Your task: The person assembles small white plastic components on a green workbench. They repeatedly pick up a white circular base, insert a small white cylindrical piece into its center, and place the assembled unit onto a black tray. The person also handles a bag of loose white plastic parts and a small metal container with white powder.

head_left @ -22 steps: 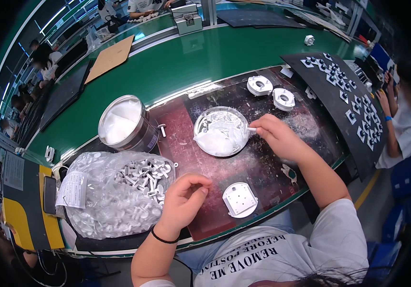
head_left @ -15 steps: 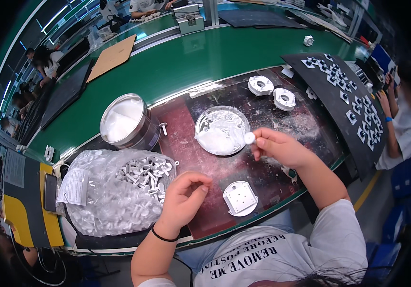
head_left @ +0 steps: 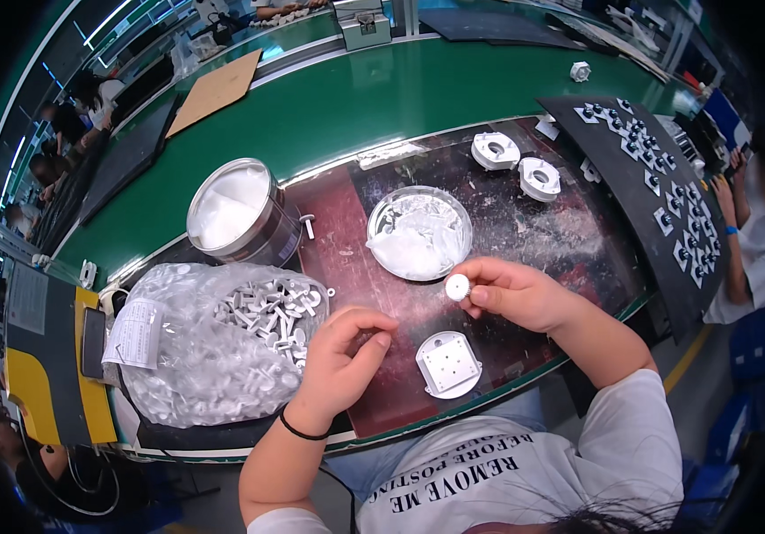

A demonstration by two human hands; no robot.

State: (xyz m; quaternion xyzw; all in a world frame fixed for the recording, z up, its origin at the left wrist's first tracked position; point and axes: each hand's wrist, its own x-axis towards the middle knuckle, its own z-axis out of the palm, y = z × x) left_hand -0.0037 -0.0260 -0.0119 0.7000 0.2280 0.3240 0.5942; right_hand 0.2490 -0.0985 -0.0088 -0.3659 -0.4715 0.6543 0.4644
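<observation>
Between the thumb and fingers of my right hand [head_left: 512, 295] is a small white plastic gear [head_left: 457, 287], its round face turned up. It is just in front of a round metal lid [head_left: 464, 233] that carries a smear of white grease [head_left: 414, 254]. My left hand [head_left: 342, 358] hovers beside the bag, loosely curled, thumb and index tips slightly apart, with nothing visible in it. On the work board between and below my hands lies a white plastic housing plate [head_left: 449, 366] with small holes. A clear plastic bag [head_left: 195, 383] at left holds many white stemmed parts [head_left: 271, 311].
Behind the bag stands an open metal can [head_left: 280, 233] of white grease, with one stemmed part [head_left: 308, 226] beside it. Two white ring-shaped housings [head_left: 516, 165] sit at the back right. A black board [head_left: 614, 178] bears several small assemblies. Another person's arm [head_left: 734, 231] is at far right.
My right hand has drawn the gear away from the lid, toward me and slightly left. The gear's face now shows more fully. My left hand has hardly moved.
</observation>
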